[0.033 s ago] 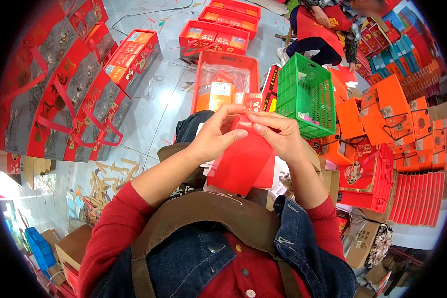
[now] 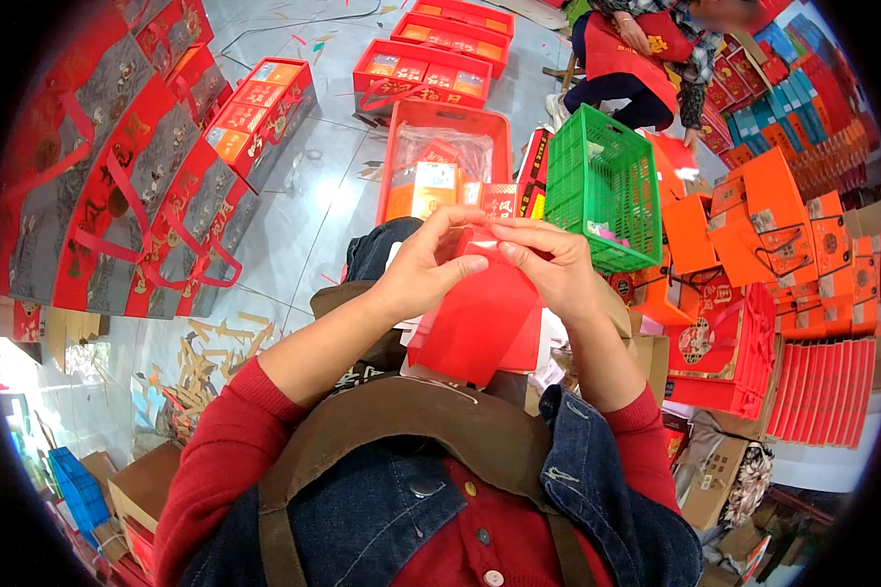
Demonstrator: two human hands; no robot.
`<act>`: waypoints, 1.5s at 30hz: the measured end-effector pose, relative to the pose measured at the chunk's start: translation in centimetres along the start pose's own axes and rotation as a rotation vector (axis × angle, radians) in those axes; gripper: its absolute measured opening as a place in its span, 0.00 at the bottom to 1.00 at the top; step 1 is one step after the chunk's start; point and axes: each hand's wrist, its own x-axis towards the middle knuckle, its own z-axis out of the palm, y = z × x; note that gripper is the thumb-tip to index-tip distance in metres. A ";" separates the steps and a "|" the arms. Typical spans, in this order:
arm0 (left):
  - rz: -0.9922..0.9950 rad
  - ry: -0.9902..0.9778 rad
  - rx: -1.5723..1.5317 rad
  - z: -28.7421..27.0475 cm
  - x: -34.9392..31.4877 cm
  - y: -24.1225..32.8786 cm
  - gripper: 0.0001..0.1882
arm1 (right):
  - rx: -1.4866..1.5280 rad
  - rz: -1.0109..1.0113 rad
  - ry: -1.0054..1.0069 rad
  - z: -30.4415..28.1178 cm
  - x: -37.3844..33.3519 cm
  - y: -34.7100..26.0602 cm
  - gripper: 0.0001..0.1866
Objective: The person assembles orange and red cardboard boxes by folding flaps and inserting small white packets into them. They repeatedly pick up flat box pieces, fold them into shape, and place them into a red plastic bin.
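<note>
Both my hands are at a flat, glossy red card piece (image 2: 480, 318) in front of my lap, with a narrow folded top end. My left hand (image 2: 426, 259) grips its upper left edge, thumb on the near face and fingers curled behind. At the upper right, my right hand (image 2: 553, 259) pinches the same end between thumb and fingers. The fingertips of the two hands nearly meet at the top. Below the card lie more red and white pieces on my lap, mostly covered by it.
A red crate (image 2: 394, 161) with orange boxes and clear plastic stands ahead, beside a green basket (image 2: 597, 186). Red gift bags (image 2: 98, 196) line the left. Orange boxes (image 2: 759, 210) pile up at right. Another person in a red apron (image 2: 631, 73) sits at the far right.
</note>
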 end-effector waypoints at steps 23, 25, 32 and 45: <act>-0.024 0.770 -0.291 -4.6 2.6 -2.1 0.04 | 0.372 0.211 0.072 2.9 -5.5 4.0 0.45; -0.039 0.818 -0.316 -4.6 2.5 -2.1 0.06 | 0.237 0.280 0.048 3.8 -5.7 1.6 0.46; -0.331 0.274 -0.445 -3.6 -1.5 0.6 0.21 | 0.320 0.312 0.162 -1.5 -4.9 1.3 0.19; -0.508 0.156 -0.344 -1.8 -6.5 -3.1 0.24 | 0.369 0.768 1.143 -14.4 -26.7 27.8 0.06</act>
